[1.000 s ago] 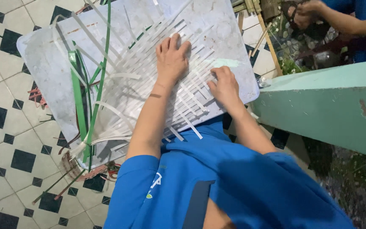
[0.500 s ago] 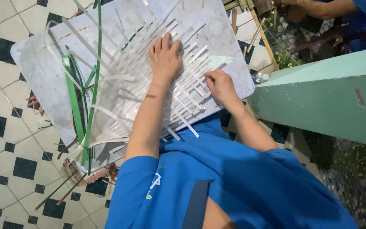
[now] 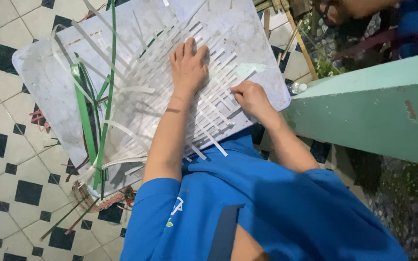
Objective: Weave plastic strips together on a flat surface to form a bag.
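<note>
left hand point(image 3: 188, 67) flat on woven white strips point(image 3: 204, 92), right hand point(image 3: 248, 96) pinching strip, grey board point(image 3: 49, 82) beneath

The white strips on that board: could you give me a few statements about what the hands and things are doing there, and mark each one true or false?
1. The left hand lies flat, palm down, on the woven white strips. True.
2. The right hand is lifted high above the board. False: it rests at the edge of the weave, its fingers curled on the strips.
3. Green strips lie on the board beside the white ones. True.
4. The board lies on plain grey concrete. False: the floor has light tiles with small black squares.
5. The person wears a red sleeve. False: the sleeve is blue.
</note>
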